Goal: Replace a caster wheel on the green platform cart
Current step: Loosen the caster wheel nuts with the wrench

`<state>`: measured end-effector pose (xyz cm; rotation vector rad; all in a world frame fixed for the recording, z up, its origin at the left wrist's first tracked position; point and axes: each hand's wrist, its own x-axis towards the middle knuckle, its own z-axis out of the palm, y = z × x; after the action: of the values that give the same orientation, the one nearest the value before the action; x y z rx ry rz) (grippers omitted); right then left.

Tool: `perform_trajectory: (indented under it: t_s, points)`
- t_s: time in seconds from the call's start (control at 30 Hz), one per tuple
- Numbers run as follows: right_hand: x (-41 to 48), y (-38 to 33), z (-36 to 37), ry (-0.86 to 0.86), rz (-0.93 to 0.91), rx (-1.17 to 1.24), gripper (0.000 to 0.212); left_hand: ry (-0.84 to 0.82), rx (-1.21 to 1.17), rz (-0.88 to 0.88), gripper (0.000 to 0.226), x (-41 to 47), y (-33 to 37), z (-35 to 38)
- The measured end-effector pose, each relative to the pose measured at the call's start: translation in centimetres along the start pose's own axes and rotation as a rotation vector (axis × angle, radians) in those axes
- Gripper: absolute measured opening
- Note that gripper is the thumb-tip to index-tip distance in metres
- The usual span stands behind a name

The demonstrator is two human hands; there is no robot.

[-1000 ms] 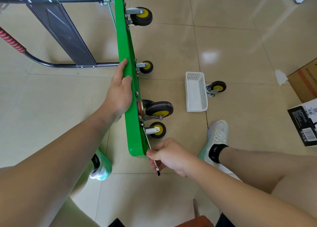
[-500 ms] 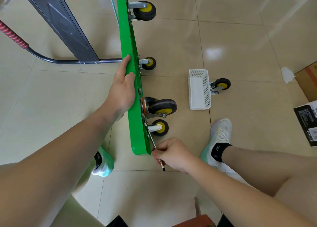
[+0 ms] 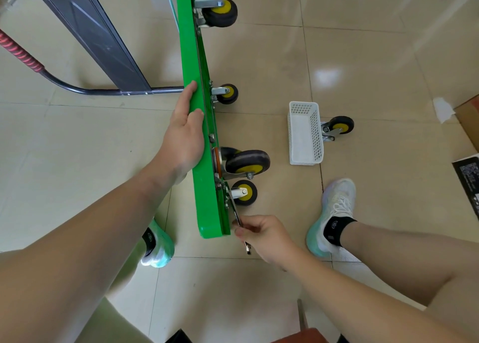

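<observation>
I see the cart (image 3: 204,187) tipped up on its long edge on the floor (image 3: 363,57), with its underside and wheels facing right and its folded handle (image 3: 85,90) lying out to the left. My left hand (image 3: 185,132) holds the cart's upper edge about midway along. The palm is against the deck face and the thumb is hooked over the rim.

My right hand (image 3: 261,235) is at the cart's near corner, with fingers and thumb pinched around the lower end of a thin wrench (image 3: 234,211). The wrench runs up along the underside to the mount of the near caster (image 3: 245,192). I cannot make out how its head sits on the fastener. Just above that caster is a larger swivel wheel (image 3: 247,162). Two more wheels sit further along, one at the middle (image 3: 228,93) and one at the far end (image 3: 220,12).

To the right, well clear of the cart, a white basket (image 3: 304,132) stands on the floor with a loose caster (image 3: 339,127) touching its right side. A cardboard box (image 3: 469,119) shows at the right edge.
</observation>
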<state>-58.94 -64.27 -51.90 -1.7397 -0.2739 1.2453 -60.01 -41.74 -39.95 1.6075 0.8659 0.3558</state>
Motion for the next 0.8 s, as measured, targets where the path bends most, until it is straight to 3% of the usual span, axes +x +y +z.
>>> perform_trajectory:
  t_s: [0.33, 0.6, 0.8]
  points:
    - [-4.8, -3.1, 0.2, -0.108, 0.068, 0.133, 0.011, 0.015, 0.015, 0.009, 0.056, 0.0, -0.1, 0.0]
    - [-4.7, -4.9, 0.7, -0.110, 0.119, 0.204, 0.010, 0.017, 0.017, 0.006, 0.056, -0.2, 0.2, 0.1]
    - [-5.0, -5.4, 0.9, -0.081, 0.168, 0.230, 0.020, 0.016, -0.001, 0.005, 0.055, -0.3, 0.3, 0.0]
